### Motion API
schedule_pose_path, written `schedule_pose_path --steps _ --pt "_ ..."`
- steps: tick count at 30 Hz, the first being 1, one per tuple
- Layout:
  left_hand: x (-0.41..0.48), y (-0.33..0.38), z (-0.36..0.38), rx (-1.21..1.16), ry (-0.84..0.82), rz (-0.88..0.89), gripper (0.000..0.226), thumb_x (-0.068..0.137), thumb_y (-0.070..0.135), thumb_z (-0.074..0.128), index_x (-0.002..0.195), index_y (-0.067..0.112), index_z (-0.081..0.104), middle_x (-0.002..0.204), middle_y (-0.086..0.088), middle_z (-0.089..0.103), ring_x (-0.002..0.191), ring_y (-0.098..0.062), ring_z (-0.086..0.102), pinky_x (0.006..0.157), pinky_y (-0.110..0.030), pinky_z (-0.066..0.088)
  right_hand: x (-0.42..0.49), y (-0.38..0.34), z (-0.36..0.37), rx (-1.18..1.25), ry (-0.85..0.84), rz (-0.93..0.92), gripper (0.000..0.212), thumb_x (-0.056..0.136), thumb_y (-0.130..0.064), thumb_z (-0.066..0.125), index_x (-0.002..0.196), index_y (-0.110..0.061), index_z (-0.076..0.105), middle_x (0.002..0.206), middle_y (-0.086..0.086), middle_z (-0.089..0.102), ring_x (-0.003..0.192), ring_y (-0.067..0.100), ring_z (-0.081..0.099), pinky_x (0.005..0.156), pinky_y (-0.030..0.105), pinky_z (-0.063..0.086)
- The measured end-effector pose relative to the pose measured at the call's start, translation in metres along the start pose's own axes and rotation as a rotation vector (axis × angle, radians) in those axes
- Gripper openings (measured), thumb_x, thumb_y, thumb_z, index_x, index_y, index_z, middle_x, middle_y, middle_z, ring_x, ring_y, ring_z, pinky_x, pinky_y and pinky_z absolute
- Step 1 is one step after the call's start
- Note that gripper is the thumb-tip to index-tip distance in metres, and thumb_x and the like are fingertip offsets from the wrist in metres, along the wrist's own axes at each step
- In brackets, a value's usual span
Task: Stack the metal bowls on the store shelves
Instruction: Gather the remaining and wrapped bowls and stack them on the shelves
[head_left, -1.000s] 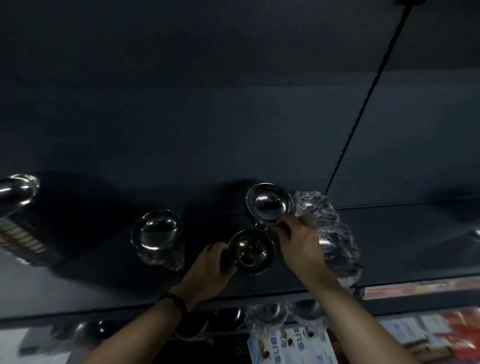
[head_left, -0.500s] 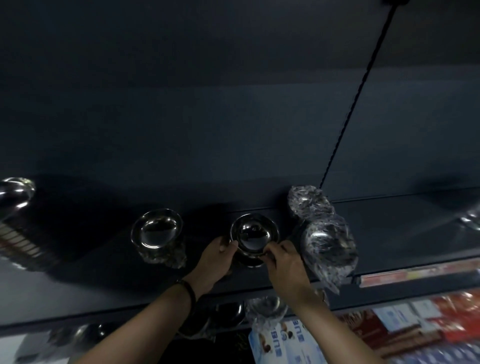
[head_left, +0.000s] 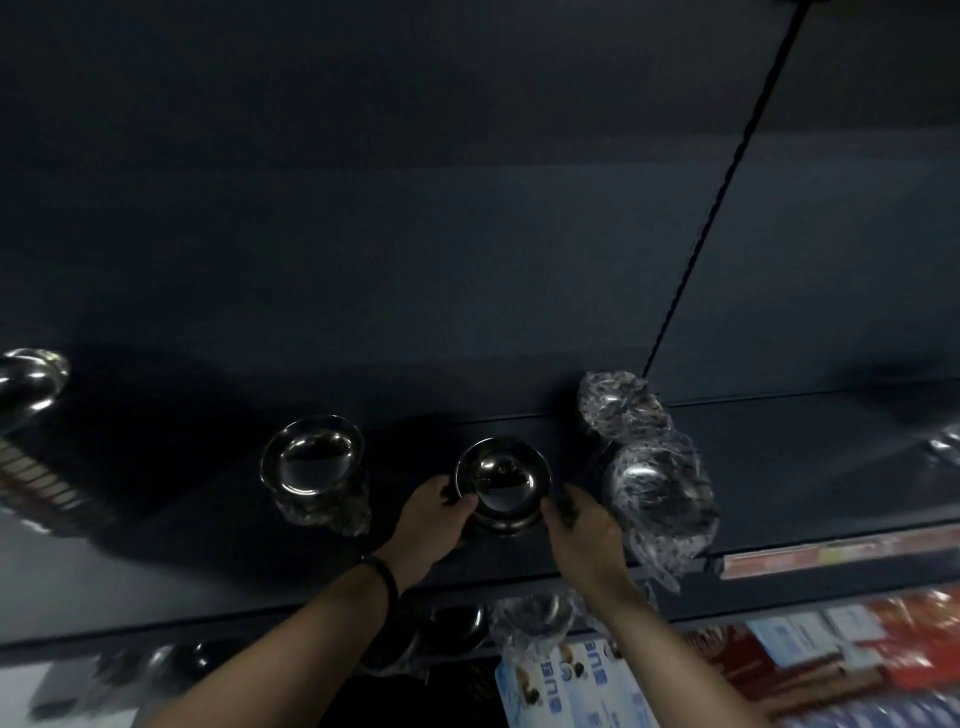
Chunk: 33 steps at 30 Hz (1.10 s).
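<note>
Shiny bowl (head_left: 501, 480), mouth up, nested on a short stack on the dark shelf (head_left: 805, 467); second bowl (head_left: 311, 462) to its left; film-wrapped bowls (head_left: 657, 486) at right, tilted.

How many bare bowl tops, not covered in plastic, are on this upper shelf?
3: the edge bowl, cut off at far left; the left bowl beside the hands; the middle bowl between left hand and right hand. A far-right glint is unclear.
</note>
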<state>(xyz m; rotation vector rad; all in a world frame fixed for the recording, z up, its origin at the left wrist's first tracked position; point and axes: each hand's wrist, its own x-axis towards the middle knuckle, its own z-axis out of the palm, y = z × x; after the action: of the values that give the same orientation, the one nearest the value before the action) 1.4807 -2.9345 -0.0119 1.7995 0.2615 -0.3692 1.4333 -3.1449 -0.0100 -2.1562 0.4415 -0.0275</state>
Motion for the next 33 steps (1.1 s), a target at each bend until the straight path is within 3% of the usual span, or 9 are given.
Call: schedule_pose_path --steps 2,4,10,14,17,22,26,29,33 --pt "0.000 0.000 0.000 0.010 0.001 0.010 0.014 0.097 0.029 0.073 0.111 0.028 0.071 0.106 0.000 0.076 0.100 -0.022 0.075 0.087 -0.051 0.065 0.005 0.003 0.002 0.053 -0.058 0.043 0.026 0.094 -0.055 0.062 0.105 -0.034 0.073 0.093 -0.007 0.078 0.093 0.022 0.076 0.082 0.037 0.060" --pt "0.002 -0.003 -0.003 0.041 0.007 0.031 0.017 0.092 0.037 0.072 0.108 0.030 0.074 0.101 0.005 0.078 0.098 -0.019 0.075 0.090 -0.052 0.064 0.010 0.006 0.008 0.111 -0.063 0.065 0.029 0.089 -0.060 0.061 0.098 -0.035 0.074 0.084 -0.010 0.077 0.084 0.014 0.075 0.081 0.042 0.063" --pt "0.006 -0.021 -0.025 -0.012 0.116 0.046 0.019 0.099 0.025 0.065 0.098 0.041 0.074 0.083 0.005 0.075 0.082 -0.019 0.070 0.086 -0.056 0.062 0.015 -0.020 0.030 0.081 -0.112 0.050 0.023 0.102 -0.042 0.063 0.106 -0.025 0.078 0.085 -0.009 0.073 0.077 0.004 0.065 0.061 0.012 0.043" --pt "0.004 -0.027 -0.048 -0.085 0.211 -0.008 0.018 0.100 0.021 0.067 0.088 0.032 0.074 0.078 -0.006 0.072 0.074 -0.024 0.065 0.070 -0.043 0.059 0.021 -0.046 0.052 0.061 -0.152 0.040 0.029 0.103 -0.044 0.063 0.110 -0.021 0.080 0.100 0.004 0.079 0.098 0.025 0.074 0.075 0.026 0.049" --pt "0.007 -0.032 -0.062 -0.004 0.287 0.014 0.018 0.101 0.024 0.065 0.085 0.016 0.070 0.072 -0.004 0.071 0.068 -0.025 0.068 0.066 -0.044 0.057 0.021 -0.062 0.063 0.044 -0.182 0.035 0.031 0.102 -0.044 0.063 0.114 -0.021 0.080 0.110 0.007 0.079 0.107 0.029 0.072 0.080 0.028 0.048" --pt "0.002 -0.032 -0.071 0.164 0.310 0.095 0.018 0.096 0.035 0.064 0.084 0.022 0.066 0.072 0.004 0.071 0.068 -0.018 0.067 0.069 -0.044 0.056 0.017 -0.071 0.070 0.070 -0.210 0.032 0.029 0.101 -0.046 0.062 0.112 -0.025 0.079 0.092 -0.003 0.074 0.094 0.020 0.071 0.068 0.025 0.045" --pt "0.000 -0.036 -0.074 0.192 0.317 0.103 0.022 0.086 0.048 0.068 0.093 0.027 0.065 0.079 0.007 0.075 0.074 -0.016 0.072 0.074 -0.045 0.061 0.018 -0.071 0.056 0.014 -0.251 -0.018 0.031 0.103 -0.045 0.062 0.109 -0.021 0.078 0.088 -0.009 0.073 0.102 0.022 0.072 0.073 0.023 0.043" --pt "-0.022 -0.029 -0.062 0.226 0.421 0.154 0.025 0.088 0.032 0.077 0.091 0.030 0.053 0.086 0.009 0.072 0.080 -0.009 0.069 0.074 -0.037 0.056 0.019 -0.062 0.032 0.019 -0.145 -0.073 0.025 0.100 -0.039 0.068 0.116 -0.021 0.076 0.108 0.000 0.079 0.100 0.019 0.074 0.081 0.027 0.052" --pt "-0.039 -0.037 -0.033 0.371 0.492 0.431 0.036 0.089 0.010 0.078 0.095 0.029 0.049 0.088 0.007 0.064 0.078 -0.012 0.063 0.071 -0.030 0.048 0.012 -0.030 -0.020 -0.039 0.072 -0.182 0.015 0.098 -0.024 0.071 0.112 -0.021 0.076 0.097 -0.003 0.078 0.090 0.015 0.073 0.078 0.020 0.049"
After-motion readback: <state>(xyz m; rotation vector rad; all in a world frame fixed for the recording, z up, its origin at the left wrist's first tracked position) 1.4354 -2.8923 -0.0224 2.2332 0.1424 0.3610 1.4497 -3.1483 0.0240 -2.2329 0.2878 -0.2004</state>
